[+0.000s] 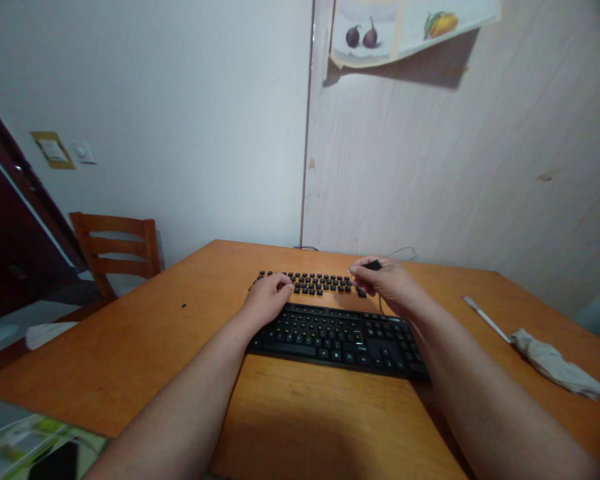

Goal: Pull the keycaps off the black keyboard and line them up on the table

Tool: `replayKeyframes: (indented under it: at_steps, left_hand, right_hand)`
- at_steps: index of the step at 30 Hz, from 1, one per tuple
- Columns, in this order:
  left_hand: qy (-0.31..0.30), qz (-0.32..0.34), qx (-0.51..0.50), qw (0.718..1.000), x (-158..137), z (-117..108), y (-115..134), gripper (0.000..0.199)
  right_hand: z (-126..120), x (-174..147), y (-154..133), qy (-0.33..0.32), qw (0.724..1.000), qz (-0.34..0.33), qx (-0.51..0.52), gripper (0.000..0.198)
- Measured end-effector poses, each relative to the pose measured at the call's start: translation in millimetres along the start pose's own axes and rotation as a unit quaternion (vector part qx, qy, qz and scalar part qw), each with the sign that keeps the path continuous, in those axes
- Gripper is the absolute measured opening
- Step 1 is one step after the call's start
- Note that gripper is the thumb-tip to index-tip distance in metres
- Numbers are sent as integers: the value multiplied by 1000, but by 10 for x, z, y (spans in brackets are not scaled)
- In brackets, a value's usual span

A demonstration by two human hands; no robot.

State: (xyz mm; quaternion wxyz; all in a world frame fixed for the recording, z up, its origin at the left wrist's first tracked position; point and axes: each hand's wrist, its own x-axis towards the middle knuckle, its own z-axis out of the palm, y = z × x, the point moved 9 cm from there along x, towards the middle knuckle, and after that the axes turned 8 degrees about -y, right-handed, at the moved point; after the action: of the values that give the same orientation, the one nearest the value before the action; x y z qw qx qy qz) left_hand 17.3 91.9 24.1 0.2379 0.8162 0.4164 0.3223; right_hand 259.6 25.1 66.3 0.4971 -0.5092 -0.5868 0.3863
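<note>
Keyboard point(307, 337) flat on table point(300, 393), right end partly behind right forearm; loose keycaps point(320, 292) in rows just past its far edge. Right hand point(387, 281) closed on small black tool point(375, 265) by rows' right end. Left hand point(267, 297) curled at left end; can't tell if gripping. Tabletop runs wide leftward to edge; brush point(487, 320) and cloth point(555, 363) bound right side.

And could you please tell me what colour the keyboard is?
Black; the keyboard shows best in the head view.

2 bare forearms point(195, 380) extended forward, left hand point(270, 295) curled inward, right hand point(380, 277) bent in a grip
</note>
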Motion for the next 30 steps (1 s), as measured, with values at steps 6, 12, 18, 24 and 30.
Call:
replayKeyframes:
  at_steps: [6, 12, 18, 24, 30]
  left_hand:
    - [-68, 48, 105, 991, -65, 173, 134, 27]
    - [-101, 63, 150, 981, -94, 277, 169, 31]
    - [-127, 72, 170, 975, -103, 353, 197, 33]
    - [-142, 67, 157, 975, -114, 376, 226, 33]
    - [-139, 72, 161, 975, -124, 379, 250, 32]
  right_hand:
    - [160, -4, -15, -29, 999, 5, 39, 28]
    - [268, -31, -25, -92, 996, 13, -6, 25]
    - [497, -119, 110, -224, 971, 61, -47, 24]
    - [710, -167, 118, -287, 953, 44, -85, 27]
    - [798, -209, 176, -304, 943, 62, -118, 24]
